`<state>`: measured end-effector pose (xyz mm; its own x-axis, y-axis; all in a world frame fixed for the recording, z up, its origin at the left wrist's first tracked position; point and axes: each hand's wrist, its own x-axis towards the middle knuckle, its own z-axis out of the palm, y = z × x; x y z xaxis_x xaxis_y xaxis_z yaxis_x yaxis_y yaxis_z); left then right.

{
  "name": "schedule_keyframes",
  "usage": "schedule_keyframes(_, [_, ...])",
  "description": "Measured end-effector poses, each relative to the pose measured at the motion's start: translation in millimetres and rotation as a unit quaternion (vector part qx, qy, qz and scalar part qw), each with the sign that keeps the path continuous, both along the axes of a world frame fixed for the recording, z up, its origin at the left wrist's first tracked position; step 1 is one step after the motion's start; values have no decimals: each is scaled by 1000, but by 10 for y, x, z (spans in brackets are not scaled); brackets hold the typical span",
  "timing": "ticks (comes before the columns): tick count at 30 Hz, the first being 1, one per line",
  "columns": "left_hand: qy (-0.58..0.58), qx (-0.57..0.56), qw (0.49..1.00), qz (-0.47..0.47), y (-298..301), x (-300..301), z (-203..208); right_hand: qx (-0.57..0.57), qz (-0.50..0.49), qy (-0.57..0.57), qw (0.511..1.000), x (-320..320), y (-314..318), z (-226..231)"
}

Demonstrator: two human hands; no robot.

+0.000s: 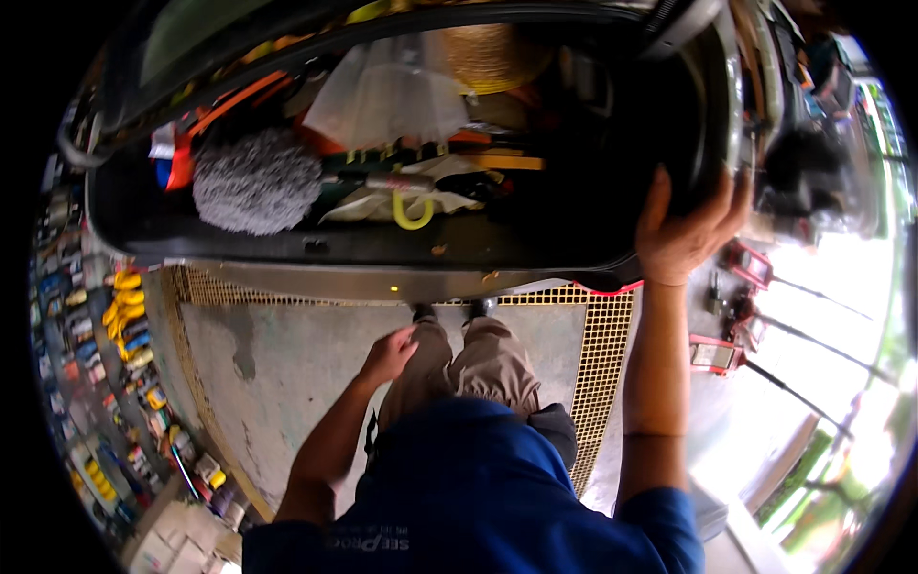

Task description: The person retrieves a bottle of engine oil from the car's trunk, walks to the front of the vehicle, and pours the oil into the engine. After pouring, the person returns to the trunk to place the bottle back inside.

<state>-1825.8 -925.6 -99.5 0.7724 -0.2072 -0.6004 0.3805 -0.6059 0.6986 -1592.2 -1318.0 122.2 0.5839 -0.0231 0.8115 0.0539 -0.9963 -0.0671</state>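
Observation:
My right hand (690, 230) rests on the right rim of an open car boot (382, 251), thumb and fingers spread apart, nothing seen in them. Beside my thigh hangs my left hand (390, 355), its fingers curled in loosely with nothing visible in them. Inside the boot, a fluffy grey duster head (258, 182) lies at the left. A yellow hooked umbrella handle (413, 212) sticks out near the middle, by a folded pale cloth (359, 205). Behind these are a clear plastic sheet (382, 96) and a straw hat (492, 57). The boot's right part is dark.
Yellow grating (604, 383) runs along the concrete floor (287, 383) on my right and below the bumper. Red floor jacks (715, 354) with long handles stand farther right. Tools and yellow items (124, 306) crowd the left side. The raised tailgate (220, 48) hangs above.

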Motion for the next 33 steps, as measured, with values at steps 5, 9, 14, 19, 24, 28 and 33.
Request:
schedule_keyframes(5, [20,-322,947,9,-237,934,1477,-53,-19,2,998,9,34,-27])
schedule_keyframes(9, [-186,-491,827,-200,-65,1097,3042,-58,-44,10,997,22,50,-76])
schedule_keyframes(14, [-272,-598,710,-254,321,575,3902,-43,-41,10,998,10,-10,-74])
schedule_keyframes(19, [-431,-561,698,-112,808,-27,4085,129,-24,44,990,136,-114,616])
schedule_keyframes(24, [-499,-490,696,-163,1323,-212,4106,-14,118,-223,968,336,814,2158])
schedule_keyframes(28, [-409,-436,801,13,1587,-338,3767,60,244,-116,961,100,1501,2183])
schedule_keyframes(33, [-360,129,907,177,1903,-639,1960,13,367,367,855,-244,2485,-96])
